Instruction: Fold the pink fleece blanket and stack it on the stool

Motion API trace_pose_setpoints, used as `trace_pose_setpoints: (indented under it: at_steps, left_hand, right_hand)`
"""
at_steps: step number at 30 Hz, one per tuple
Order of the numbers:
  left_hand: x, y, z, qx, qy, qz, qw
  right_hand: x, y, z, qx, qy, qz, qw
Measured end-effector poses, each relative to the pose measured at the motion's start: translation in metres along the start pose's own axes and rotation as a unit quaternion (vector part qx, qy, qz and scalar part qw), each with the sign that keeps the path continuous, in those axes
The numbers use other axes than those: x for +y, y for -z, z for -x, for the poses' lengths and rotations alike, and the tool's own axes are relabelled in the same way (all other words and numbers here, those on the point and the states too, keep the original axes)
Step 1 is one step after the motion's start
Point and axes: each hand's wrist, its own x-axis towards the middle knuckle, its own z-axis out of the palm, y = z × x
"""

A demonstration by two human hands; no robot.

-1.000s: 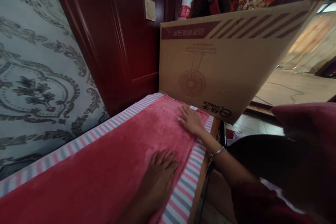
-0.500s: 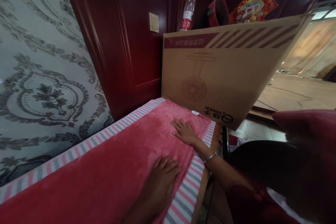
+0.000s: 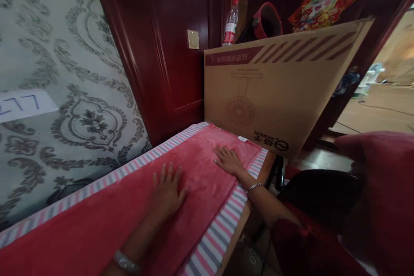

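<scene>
Far left of the frame is the patterned wallpaper, with a paper slip stuck on it bearing handwritten marks. Below it, from lower left toward the centre, runs the red blanket, lying over a striped sheet whose pink and grey bands show along both long edges.

My left hand lies flat on the blanket near the middle of the frame, fingers spread and gripping nothing, the palm pressing the pile down; a bangle sits on that wrist at the bottom edge. Just right of centre, my right hand is also open and flat, fingers pointing left, resting near the blanket's far corner beside a small white label. A thin bracelet circles that wrist. Both palms seem placed to hold the cloth smooth against the surface.

Behind the blanket's end stands a cardboard box, printed upside down with a fan drawing. Its inside is hidden; above its top edge show a plastic bottle, a red round object and a colourful print.
</scene>
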Motion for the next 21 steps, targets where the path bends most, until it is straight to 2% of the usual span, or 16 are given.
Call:
trace_pose_setpoints:
  at_steps: [3, 6, 9, 14, 17, 21]
  left_hand:
    - [-0.012, -0.015, 0.004, 0.0, 0.033, -0.034, 0.999]
    - [-0.014, -0.026, 0.006, 0.007, 0.038, -0.058, 0.998]
    - [-0.013, -0.028, 0.005, 0.014, 0.038, -0.067, 0.997]
    - [-0.014, -0.024, 0.004, 0.004, 0.035, -0.059, 0.998]
    - [-0.016, -0.025, 0.003, -0.004, 0.036, -0.049, 0.998]
    - [-0.016, -0.026, 0.002, -0.009, 0.037, -0.042, 0.998]
  right_hand:
    - [0.0, 0.0, 0.002, 0.001, 0.004, -0.013, 1.0]
    - [0.0, 0.004, 0.001, -0.002, 0.014, -0.026, 1.0]
    - [0.0, 0.016, -0.007, 0.018, 0.012, -0.029, 0.999]
    - [0.008, 0.037, -0.04, 0.084, -0.022, -0.009, 0.996]
    - [0.029, 0.033, -0.056, 0.067, -0.067, 0.015, 0.995]
    - [0.057, 0.015, -0.06, 0.042, -0.117, 0.023, 0.992]
